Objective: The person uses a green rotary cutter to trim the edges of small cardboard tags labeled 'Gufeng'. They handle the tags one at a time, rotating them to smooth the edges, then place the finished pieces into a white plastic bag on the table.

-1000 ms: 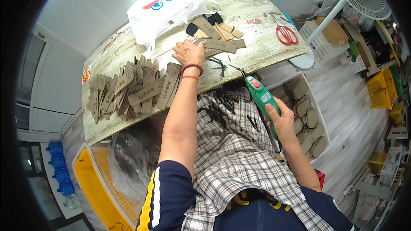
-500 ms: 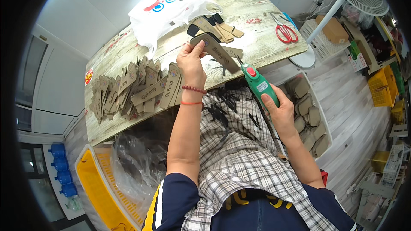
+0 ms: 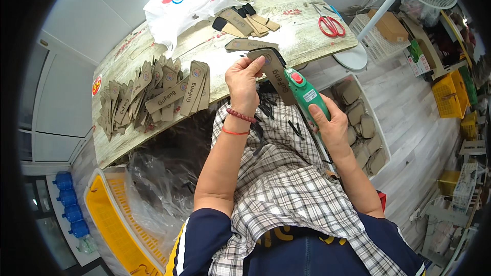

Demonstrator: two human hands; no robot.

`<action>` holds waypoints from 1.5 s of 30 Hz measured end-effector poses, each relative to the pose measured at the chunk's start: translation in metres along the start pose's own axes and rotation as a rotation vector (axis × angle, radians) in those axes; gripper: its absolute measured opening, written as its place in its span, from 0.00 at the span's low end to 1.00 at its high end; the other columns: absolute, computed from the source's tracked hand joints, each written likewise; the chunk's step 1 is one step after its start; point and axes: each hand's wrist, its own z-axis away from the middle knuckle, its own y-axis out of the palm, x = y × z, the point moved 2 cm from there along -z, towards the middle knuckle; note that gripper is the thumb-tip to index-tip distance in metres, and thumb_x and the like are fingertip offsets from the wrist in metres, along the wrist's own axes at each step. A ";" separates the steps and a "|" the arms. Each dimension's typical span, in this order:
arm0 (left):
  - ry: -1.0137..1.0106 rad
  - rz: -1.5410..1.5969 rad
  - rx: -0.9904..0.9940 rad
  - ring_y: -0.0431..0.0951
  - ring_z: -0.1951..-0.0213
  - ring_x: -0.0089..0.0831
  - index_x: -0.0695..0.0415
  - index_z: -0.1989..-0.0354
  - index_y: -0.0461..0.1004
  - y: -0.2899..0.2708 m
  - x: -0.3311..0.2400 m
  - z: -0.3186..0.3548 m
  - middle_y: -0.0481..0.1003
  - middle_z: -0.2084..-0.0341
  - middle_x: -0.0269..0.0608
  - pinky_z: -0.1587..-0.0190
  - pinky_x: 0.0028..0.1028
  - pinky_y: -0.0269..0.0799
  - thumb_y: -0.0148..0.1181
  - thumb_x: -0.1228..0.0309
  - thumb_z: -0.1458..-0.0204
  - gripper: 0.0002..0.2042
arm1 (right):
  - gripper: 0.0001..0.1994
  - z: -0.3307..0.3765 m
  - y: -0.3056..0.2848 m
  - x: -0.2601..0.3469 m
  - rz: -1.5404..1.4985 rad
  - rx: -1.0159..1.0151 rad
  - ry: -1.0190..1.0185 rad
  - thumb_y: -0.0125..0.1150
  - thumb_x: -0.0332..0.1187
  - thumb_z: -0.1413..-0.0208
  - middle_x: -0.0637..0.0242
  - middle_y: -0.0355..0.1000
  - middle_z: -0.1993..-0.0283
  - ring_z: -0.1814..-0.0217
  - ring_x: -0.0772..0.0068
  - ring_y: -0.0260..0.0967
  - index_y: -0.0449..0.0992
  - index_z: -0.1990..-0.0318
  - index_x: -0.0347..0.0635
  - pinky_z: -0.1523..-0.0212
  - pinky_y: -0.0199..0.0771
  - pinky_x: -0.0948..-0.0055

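Note:
My left hand pinches the rounded upper end of a brown strip with a printed face and a black layer along its edge. In my right hand is a green handheld power tool with a red button, my thumb lying along its body. The tool's front end is against or just behind the strip's right edge; its tip is hidden there. Both are held over my lap, just off the table's near edge. Black offcuts lie on my checked apron.
A pile of similar strips covers the table's left front. Further back lie more strips, a white plastic bag and red-handled scissors. A bin of brown pieces stands right, a yellow basket left, a fan far right.
The brown strip in my left hand has moved right and down and now hangs more steeply. The tool's tip, visible before beside the strip's lower end, is now hidden behind the strip's edge.

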 end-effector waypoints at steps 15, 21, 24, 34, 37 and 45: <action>-0.119 -0.265 0.301 0.75 0.72 0.18 0.61 0.69 0.78 -0.004 -0.017 0.006 0.79 0.73 0.34 0.65 0.20 0.69 0.60 0.76 0.47 0.03 | 0.24 0.000 -0.009 0.004 -0.014 0.053 0.013 0.64 0.45 0.44 0.74 0.68 0.74 0.78 0.88 0.59 0.73 0.48 0.34 0.78 0.62 0.84; -0.088 -0.369 0.374 0.74 0.71 0.15 0.63 0.69 0.79 -0.005 -0.029 -0.002 0.78 0.73 0.32 0.65 0.17 0.69 0.60 0.77 0.48 0.03 | 0.24 0.001 -0.011 0.003 -0.016 0.071 -0.002 0.64 0.45 0.44 0.75 0.69 0.74 0.78 0.89 0.60 0.74 0.48 0.35 0.79 0.62 0.85; -0.082 -0.484 0.442 0.74 0.69 0.16 0.62 0.67 0.79 -0.008 -0.032 -0.008 0.79 0.72 0.31 0.61 0.18 0.68 0.60 0.76 0.47 0.03 | 0.24 0.001 -0.011 0.003 -0.026 0.078 -0.008 0.64 0.45 0.44 0.74 0.69 0.74 0.78 0.89 0.60 0.74 0.48 0.35 0.79 0.62 0.85; -0.057 -0.828 0.559 0.67 0.74 0.12 0.61 0.74 0.76 -0.005 -0.043 -0.007 0.74 0.77 0.25 0.70 0.18 0.65 0.61 0.77 0.51 0.03 | 0.22 -0.001 -0.011 0.008 -0.015 0.132 -0.026 0.64 0.43 0.44 0.75 0.68 0.73 0.76 0.89 0.59 0.74 0.49 0.34 0.76 0.60 0.84; -0.047 -0.901 0.615 0.66 0.75 0.12 0.62 0.74 0.76 -0.004 -0.045 -0.005 0.72 0.78 0.25 0.73 0.18 0.63 0.61 0.77 0.51 0.03 | 0.22 -0.002 -0.010 0.010 -0.019 0.138 -0.033 0.64 0.43 0.44 0.75 0.69 0.72 0.74 0.89 0.59 0.74 0.49 0.34 0.75 0.60 0.84; -0.077 -0.949 0.581 0.69 0.72 0.15 0.64 0.72 0.77 -0.022 -0.054 -0.011 0.74 0.78 0.29 0.67 0.19 0.66 0.61 0.77 0.51 0.03 | 0.22 -0.011 0.004 0.006 -0.048 0.202 -0.034 0.64 0.43 0.43 0.75 0.69 0.72 0.73 0.89 0.60 0.74 0.49 0.35 0.74 0.60 0.84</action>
